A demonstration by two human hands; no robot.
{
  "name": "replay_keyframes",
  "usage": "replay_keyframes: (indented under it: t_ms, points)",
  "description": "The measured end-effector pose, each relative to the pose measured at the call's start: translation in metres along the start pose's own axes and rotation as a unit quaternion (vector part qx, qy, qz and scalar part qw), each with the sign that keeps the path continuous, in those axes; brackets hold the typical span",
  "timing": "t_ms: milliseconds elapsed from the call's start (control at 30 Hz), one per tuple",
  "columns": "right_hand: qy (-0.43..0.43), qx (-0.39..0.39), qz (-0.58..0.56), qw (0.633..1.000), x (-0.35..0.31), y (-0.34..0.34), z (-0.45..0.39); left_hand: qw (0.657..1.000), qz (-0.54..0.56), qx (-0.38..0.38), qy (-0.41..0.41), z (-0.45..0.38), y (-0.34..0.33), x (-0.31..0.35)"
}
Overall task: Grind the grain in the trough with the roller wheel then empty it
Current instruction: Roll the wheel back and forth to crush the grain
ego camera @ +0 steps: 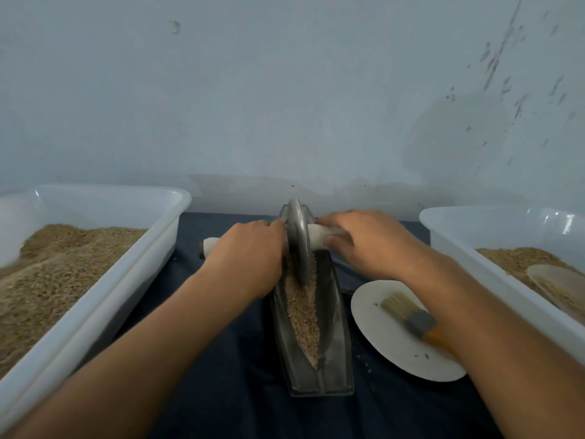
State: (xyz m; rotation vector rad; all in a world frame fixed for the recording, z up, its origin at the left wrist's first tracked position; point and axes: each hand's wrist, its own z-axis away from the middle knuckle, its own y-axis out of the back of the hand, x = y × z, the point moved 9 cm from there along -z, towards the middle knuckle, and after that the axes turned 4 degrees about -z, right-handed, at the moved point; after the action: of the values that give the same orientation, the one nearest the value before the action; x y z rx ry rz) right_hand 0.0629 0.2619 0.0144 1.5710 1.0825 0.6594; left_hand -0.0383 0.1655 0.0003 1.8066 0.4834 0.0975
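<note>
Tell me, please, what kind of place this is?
Probably a small, plain workshop for grinding grain by hand: a metal trough with a roller wheel on a dark cloth, two white tubs of grain, and a bare, marked wall.

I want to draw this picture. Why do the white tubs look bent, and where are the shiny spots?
Head view: the wide lens bows the left tub and right tub near the edges; glare glints on the right tub's far wall; a soft shadow darkens the wall; the whole picture is slightly soft.

Both hands grip the roller wheel point(299, 240); grain point(304, 308) fills trough point(335, 315).
</note>
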Motion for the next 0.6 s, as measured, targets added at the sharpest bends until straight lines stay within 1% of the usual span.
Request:
replay_keyframes:
  t_ms: [67, 200, 300, 367, 467, 600]
  points:
    - [-0.009, -0.036, -0.007, 0.999, 0.0, 0.004, 0.003, 1.0, -0.007, -0.012, 0.0, 0.005, 0.007, 0.001]
    - [-0.014, -0.149, -0.052, 0.987, -0.009, 0.011, 0.019, 0.999, -0.031, -0.022, -0.024, 0.024, 0.037, 0.016]
    - [-0.005, -0.197, -0.05, 0.979, -0.022, 0.015, 0.03, 0.998, -0.049, -0.012, -0.034, 0.037, 0.055, 0.024]
    - [0.002, -0.198, -0.058, 0.978, -0.028, 0.016, 0.032, 0.998, -0.042, -0.024, -0.031, 0.039, 0.057, 0.022]
    - [0.001, -0.179, -0.079, 0.981, -0.026, 0.016, 0.027, 0.999, -0.018, -0.05, -0.01, 0.036, 0.046, 0.012]
    - [-0.011, -0.142, -0.064, 0.988, -0.006, 0.004, 0.015, 0.999, -0.022, -0.024, 0.001, 0.021, 0.029, 0.01]
